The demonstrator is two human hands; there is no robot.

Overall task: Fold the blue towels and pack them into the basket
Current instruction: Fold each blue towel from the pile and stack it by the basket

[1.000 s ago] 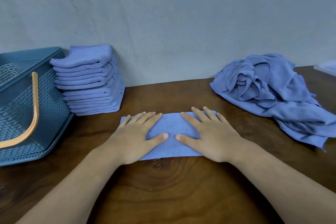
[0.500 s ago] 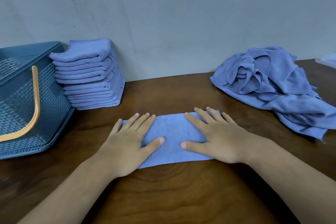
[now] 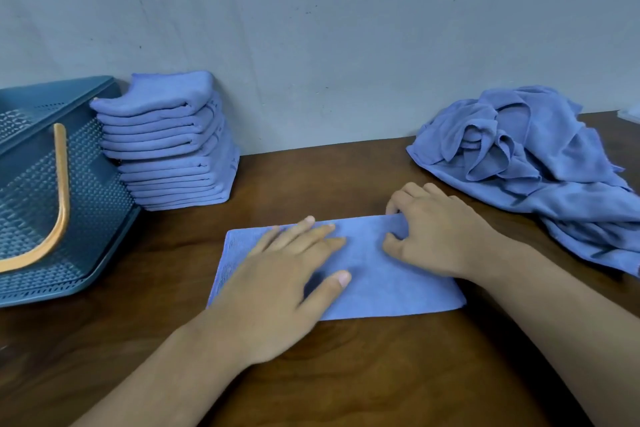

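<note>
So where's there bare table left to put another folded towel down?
Bare table shows along the wall, between the folded stack and the loose pile, behind the towel being folded. A second patch lies in front of that towel, nearest the person. Crowded: the left, basket beside stack; the right, the pile.
</note>
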